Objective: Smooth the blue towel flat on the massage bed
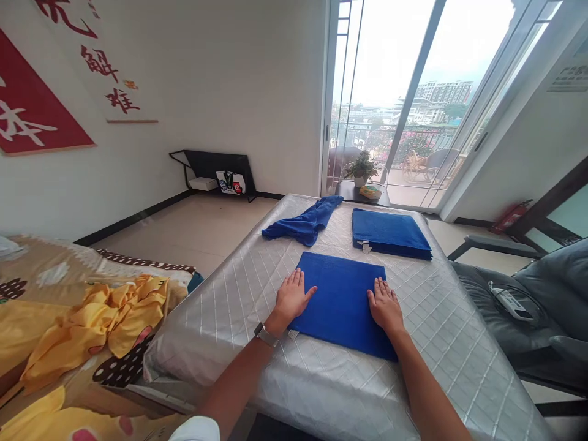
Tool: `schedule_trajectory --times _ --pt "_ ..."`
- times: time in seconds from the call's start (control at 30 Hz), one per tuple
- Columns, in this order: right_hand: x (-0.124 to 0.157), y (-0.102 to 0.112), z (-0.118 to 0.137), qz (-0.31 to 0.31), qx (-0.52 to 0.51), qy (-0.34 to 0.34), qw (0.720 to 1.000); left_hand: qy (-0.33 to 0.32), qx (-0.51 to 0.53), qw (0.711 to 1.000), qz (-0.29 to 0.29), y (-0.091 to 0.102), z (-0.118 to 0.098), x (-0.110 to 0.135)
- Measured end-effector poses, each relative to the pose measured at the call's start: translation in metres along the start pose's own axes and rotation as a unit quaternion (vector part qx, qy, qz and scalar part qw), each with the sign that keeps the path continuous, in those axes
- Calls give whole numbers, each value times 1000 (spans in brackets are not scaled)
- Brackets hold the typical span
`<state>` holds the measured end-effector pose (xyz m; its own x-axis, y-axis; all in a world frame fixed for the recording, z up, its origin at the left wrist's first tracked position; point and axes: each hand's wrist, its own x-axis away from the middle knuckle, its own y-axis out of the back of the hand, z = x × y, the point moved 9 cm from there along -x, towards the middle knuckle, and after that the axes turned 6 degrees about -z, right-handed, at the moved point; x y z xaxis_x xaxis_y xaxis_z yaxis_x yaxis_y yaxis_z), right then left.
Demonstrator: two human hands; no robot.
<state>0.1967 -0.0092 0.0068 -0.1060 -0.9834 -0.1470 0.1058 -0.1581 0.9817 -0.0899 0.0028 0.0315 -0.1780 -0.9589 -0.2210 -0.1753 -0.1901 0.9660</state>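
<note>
A blue towel (340,306) lies spread flat as a rectangle on the silver quilted mattress (220,318), a small white tag at its near left corner. My left hand (293,295) rests on its left edge, fingers stretched out, a watch on the wrist. On the right edge lies my right hand (384,303), palm down with the fingers out straight. Beyond it to the right sits a stack of folded blue towels (388,229) with a white tag. Farther back on the left is a crumpled blue towel (305,222).
Yellow patterned bedding (114,312) is heaped at the left. To the right stands a dark armchair (478,294) with a white power strip (512,301) on it. A potted plant (361,168) is on a small table before the glass door. A black stand (215,168) leans by the wall.
</note>
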Motion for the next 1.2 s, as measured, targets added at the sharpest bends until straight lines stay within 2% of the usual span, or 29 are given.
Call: schedule_trajectory --times 0.03,0.1,0.2,0.27,0.33,0.4,0.5,0.6,0.8,0.9,0.97,1.07,1.2 --pt "0 1 0 -1 -3 -2 1000 -20 7 1000 -6 3 -17 -6" --pt "0 2 1 -3 -8 -3 1000 -91 35 995 -6 2 -65 -16" --pt "0 2 1 -2 2 5 1000 -217 88 972 12 -11 -147 -22" --pt "2 1 0 2 18 16 1000 -270 108 957 9 -21 -188 -23" --pt "4 1 0 5 31 25 999 -292 120 949 -2 -30 -210 -24" --pt "5 1 1 6 36 31 999 -290 125 949 -12 -37 -215 -24" --pt "4 2 2 5 33 31 999 -274 118 954 -10 -43 -197 -25" --pt "1 2 2 -1 22 16 1000 -247 103 963 2 -45 -164 -29" --pt "-1 1 -1 7 -2 -7 1000 -150 68 986 24 -41 -74 -46" --pt "-1 2 -1 11 0 -6 1000 -85 44 995 14 -35 -25 -51" --pt "-1 2 -1 14 3 -6 1000 -48 33 998 2 -32 0 -51" --pt "-1 1 -1 13 11 -4 1000 -22 30 999 -3 -32 17 -50" --pt "-2 0 -2 25 35 1 999 -18 27 999 -7 -33 17 -49"
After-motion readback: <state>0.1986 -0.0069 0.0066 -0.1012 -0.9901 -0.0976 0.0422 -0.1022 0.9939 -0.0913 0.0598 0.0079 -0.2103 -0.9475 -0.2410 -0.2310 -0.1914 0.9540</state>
